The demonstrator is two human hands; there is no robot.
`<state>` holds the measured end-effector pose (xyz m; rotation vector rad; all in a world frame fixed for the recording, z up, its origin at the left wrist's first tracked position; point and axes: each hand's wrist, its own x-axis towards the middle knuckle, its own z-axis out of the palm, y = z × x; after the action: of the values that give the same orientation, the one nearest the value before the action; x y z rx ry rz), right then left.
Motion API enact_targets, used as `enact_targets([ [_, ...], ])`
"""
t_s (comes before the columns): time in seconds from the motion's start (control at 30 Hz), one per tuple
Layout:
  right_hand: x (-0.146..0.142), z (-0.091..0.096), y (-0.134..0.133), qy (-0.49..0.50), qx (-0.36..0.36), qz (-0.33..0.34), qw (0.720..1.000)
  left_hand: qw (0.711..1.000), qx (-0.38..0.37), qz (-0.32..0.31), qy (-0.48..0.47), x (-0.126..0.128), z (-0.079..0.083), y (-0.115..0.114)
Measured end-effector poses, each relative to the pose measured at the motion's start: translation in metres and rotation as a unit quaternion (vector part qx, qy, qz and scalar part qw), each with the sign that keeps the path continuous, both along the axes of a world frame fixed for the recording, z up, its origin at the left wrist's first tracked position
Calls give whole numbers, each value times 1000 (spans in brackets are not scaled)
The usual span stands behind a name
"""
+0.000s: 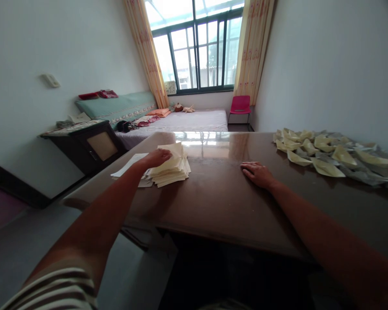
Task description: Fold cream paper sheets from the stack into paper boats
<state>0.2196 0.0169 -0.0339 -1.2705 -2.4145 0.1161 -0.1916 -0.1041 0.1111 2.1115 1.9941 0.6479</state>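
My left hand (155,158) reaches to a stack of cream paper sheets (172,168) at the left of the dark brown table (213,193). Its fingers curl over the top sheet, lifting its edge. My right hand (258,173) lies flat on the bare tabletop near the middle, fingers stretched out, holding nothing. On the table's right side lies a spread of several folded cream paper boats (326,157).
A white sheet (129,165) lies beside the stack near the table's left edge. Beyond the table are a bed (187,120), a dark cabinet (87,146), a pink chair (240,105) and a window with curtains. The near table edge runs just before my arms.
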Motion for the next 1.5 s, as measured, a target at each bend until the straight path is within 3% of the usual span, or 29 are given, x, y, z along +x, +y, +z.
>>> enact_targets([
  [0.13, -1, 4, -5, 32, -9, 4, 999, 991, 31, -44, 123, 62, -12, 0],
  [0.3, 0, 9, -4, 67, -55, -13, 996, 958, 18, -209, 196, 170, -62, -6],
  [0.43, 13, 33, 2, 57, -132, 30, 989, 939, 19, -278, 200, 208, -83, 4],
  [0.6, 15, 71, -2, -27, -229, 229, 946, 952, 25, -272, 140, 200, -77, 34],
  [0.73, -11, 65, -2, 0, -208, 202, 957, 966, 12, -258, 25, 180, -75, 50],
  [0.9, -26, 42, 2, 99, -285, 192, 934, 961, -77, -227, -135, 140, -79, 67],
  [1.0, -20, 37, -1, 157, -294, 150, 931, 875, -218, -176, -396, 125, -84, 74],
  [1.07, -15, 40, -4, 168, -295, 131, 931, 830, -250, -166, -470, 125, -90, 75],
  [1.13, -8, 44, -7, 165, -307, 132, 928, 845, -220, -172, -457, 130, -97, 73],
  [1.23, 0, 51, -7, 149, -353, 147, 912, 911, -140, -177, -345, 142, -107, 66],
  [1.33, 2, 51, -7, 134, -371, 115, 912, 961, -72, -137, -227, 150, -110, 60],
  [1.5, -11, 42, -10, 84, -221, 21, 971, 977, -67, -72, -191, 152, -103, 56],
])
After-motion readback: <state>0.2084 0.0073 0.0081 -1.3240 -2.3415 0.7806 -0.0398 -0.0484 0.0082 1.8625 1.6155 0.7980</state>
